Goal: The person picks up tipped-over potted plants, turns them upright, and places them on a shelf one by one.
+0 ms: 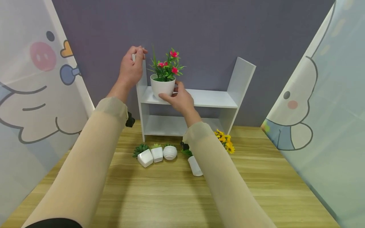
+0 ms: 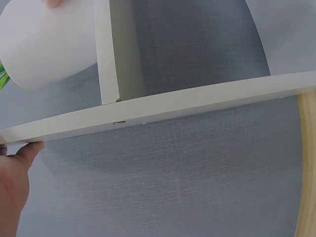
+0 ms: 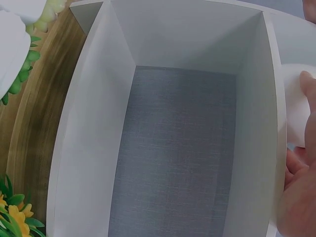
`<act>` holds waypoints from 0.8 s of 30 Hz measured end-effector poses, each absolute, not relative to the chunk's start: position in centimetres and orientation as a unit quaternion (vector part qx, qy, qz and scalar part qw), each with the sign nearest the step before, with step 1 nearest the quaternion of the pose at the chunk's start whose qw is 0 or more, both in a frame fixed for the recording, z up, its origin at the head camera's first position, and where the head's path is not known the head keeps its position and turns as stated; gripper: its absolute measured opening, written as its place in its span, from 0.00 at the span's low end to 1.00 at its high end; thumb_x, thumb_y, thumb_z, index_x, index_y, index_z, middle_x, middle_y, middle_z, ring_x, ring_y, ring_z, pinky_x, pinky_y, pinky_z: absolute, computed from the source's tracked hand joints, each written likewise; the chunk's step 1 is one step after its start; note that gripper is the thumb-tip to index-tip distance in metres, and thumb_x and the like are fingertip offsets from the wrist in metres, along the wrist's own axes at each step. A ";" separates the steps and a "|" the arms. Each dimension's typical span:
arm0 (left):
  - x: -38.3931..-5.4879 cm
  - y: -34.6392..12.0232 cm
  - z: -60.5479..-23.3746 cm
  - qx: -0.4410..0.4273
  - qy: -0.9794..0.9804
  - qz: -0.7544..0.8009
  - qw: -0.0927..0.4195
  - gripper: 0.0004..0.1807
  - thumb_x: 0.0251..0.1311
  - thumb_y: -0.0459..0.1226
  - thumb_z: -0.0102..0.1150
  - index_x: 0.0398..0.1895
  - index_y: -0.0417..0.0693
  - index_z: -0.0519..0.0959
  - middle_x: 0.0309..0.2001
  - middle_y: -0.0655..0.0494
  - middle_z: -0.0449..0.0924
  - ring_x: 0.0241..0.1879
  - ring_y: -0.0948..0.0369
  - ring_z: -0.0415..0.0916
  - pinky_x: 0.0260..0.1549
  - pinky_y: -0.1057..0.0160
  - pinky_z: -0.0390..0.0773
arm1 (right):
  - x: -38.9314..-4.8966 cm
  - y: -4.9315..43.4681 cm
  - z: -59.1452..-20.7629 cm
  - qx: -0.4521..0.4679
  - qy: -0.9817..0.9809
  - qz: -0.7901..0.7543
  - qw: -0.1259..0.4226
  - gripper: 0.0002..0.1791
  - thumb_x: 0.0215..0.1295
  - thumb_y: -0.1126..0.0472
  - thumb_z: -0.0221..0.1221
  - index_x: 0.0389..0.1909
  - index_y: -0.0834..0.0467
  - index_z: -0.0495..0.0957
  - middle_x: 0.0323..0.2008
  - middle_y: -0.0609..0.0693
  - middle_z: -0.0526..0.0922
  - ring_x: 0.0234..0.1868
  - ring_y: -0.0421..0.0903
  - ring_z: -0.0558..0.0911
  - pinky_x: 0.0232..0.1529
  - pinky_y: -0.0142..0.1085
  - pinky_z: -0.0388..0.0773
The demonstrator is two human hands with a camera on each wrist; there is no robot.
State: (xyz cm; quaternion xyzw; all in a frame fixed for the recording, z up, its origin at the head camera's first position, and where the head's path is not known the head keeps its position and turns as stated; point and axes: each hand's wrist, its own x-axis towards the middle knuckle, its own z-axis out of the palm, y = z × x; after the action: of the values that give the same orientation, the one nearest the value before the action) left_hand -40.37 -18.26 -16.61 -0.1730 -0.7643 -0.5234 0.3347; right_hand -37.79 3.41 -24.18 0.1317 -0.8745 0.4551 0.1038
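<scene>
Beige sleeves (image 1: 77, 161) stretch over the tabletop (image 1: 159, 196) from the near side; the left hand (image 1: 131, 68) grips the white shelf unit's left panel (image 1: 141, 84), while the right hand (image 1: 183, 99) pinches a white flowerpot (image 1: 162, 87) at the upper board's (image 1: 211, 98) left end; whether it rests there cannot be told.

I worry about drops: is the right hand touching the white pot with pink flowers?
Touching. The head view shows it: the right hand has its thumb against the lower front of the white pot, no gap showing.
</scene>
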 end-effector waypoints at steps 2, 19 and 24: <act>-40.4 -18.2 -16.6 -0.173 -0.765 -0.522 0.335 0.15 0.88 0.51 0.43 0.38 0.63 0.72 0.74 0.50 0.79 0.83 0.71 0.62 0.80 0.70 0.59 | -37.8 3.4 -24.2 0.130 -0.876 0.451 0.107 0.55 0.68 0.34 0.72 0.86 0.49 0.55 0.73 0.50 0.80 0.69 0.49 0.82 0.68 0.47 0.82; -40.1 -18.6 -16.8 -0.166 -0.767 -0.523 0.334 0.16 0.88 0.51 0.42 0.38 0.61 0.73 0.75 0.50 0.78 0.82 0.71 0.62 0.81 0.69 0.58 | -36.8 6.1 -24.3 0.152 -0.824 0.538 0.092 0.56 0.66 0.39 0.76 0.86 0.51 0.57 0.79 0.53 0.71 0.74 0.53 0.77 0.69 0.50 0.82; -40.2 -18.8 -16.9 -0.165 -0.767 -0.522 0.335 0.16 0.88 0.52 0.42 0.38 0.62 0.73 0.75 0.51 0.78 0.82 0.72 0.62 0.80 0.69 0.59 | -35.6 9.3 -25.0 0.172 -0.796 0.574 0.083 0.48 0.71 0.44 0.73 0.84 0.52 0.60 0.76 0.55 0.74 0.71 0.51 0.79 0.71 0.50 0.80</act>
State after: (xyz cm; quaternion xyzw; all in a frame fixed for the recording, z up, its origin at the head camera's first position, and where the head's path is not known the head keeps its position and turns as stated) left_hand -40.16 -18.77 -16.86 -0.1646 -0.7670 -0.5217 0.3352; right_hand -35.63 9.32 -25.01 0.1723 -0.7963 0.5738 0.0834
